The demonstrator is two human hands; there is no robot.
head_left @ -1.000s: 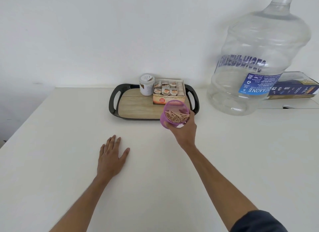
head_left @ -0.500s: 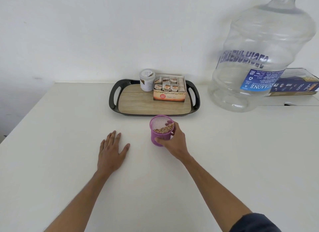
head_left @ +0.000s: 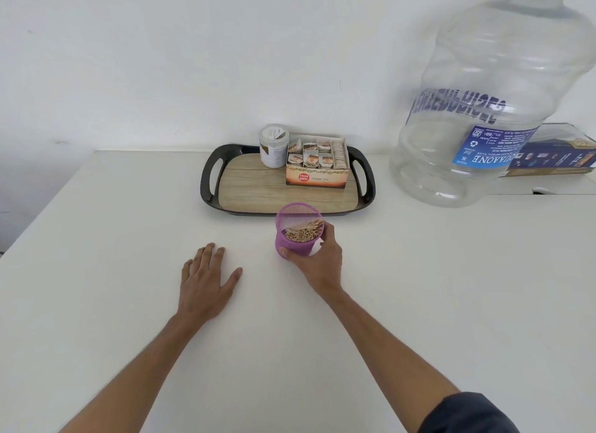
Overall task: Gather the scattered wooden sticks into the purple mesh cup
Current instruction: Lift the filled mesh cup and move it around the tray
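The purple mesh cup stands on the white table just in front of the tray. A bundle of wooden sticks fills it, their ends showing at the rim. My right hand grips the cup's near side, fingers curled round it. My left hand lies flat on the table to the left of the cup, fingers straight and holding nothing. No loose sticks show on the table.
A black tray with a wood-look floor holds a white jar and a tea box behind the cup. A large clear water bottle stands at the back right, with a blue box behind it.
My right hand brought the cup from in front of the tray down and toward me onto the table. The left hand stayed flat in place.
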